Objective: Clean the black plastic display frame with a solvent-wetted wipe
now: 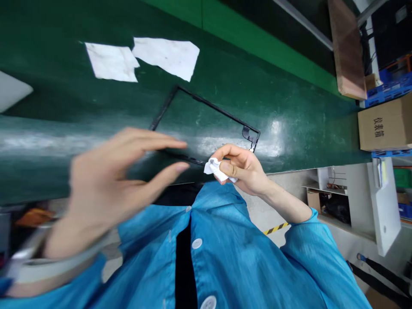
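Note:
A thin black rectangular frame [219, 109] lies tilted on the green table, with a small dark piece at its right corner. My right hand [241, 169] pinches a crumpled white cloth [216, 168] over the frame's near edge. To the left, my left hand [119, 176] is raised and blurred, thumb and fingers apart, with nothing between them. It hides the frame's near left part. Two flat white sheets, one on the left [112, 62] and one on the right [169, 55], lie beyond the frame.
The green table [302, 124] stretches left and right, its near edge close to my blue jacket. A whitish object [13, 92] lies at the far left. Rightward are a cardboard box [386, 124], a brown board [347, 47], a white shelf unit [360, 197] and a person's legs [383, 270].

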Demonstrator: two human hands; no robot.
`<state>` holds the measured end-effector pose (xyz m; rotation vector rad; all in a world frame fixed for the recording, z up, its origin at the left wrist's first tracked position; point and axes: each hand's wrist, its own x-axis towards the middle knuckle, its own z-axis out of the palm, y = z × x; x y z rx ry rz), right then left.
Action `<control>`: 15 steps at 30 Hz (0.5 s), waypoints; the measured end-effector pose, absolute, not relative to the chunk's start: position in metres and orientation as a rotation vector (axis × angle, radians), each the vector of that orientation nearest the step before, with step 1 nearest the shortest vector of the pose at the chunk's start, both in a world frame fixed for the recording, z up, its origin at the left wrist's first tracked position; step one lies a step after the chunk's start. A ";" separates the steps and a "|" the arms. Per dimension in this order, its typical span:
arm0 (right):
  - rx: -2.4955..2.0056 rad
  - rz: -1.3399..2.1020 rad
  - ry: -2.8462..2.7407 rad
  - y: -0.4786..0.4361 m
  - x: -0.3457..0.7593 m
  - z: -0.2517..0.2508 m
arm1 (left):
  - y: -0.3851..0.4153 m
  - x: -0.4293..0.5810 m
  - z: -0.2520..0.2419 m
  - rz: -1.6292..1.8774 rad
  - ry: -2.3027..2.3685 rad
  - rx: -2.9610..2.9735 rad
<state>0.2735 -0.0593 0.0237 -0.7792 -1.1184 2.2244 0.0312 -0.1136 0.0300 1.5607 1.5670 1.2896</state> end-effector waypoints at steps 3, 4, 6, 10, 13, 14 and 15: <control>-0.776 2.243 -1.103 -0.064 0.266 0.022 | -0.128 0.063 0.032 1.380 1.519 1.572; -0.779 2.236 -1.104 -0.066 0.263 0.022 | -0.130 0.069 0.028 1.401 1.509 1.569; -0.791 2.194 -1.116 -0.069 0.259 0.021 | -0.133 0.074 0.020 1.426 1.512 1.554; -0.791 2.131 -1.215 -0.074 0.254 0.022 | -0.137 0.070 0.011 1.391 1.533 1.511; -0.807 2.111 -1.305 -0.077 0.252 0.024 | -0.141 0.066 0.010 1.332 1.519 1.452; -0.810 2.083 -1.338 -0.077 0.252 0.024 | -0.142 0.065 0.009 1.320 1.511 1.426; -0.807 2.031 -1.388 -0.077 0.252 0.025 | -0.142 0.065 0.008 1.315 1.502 1.399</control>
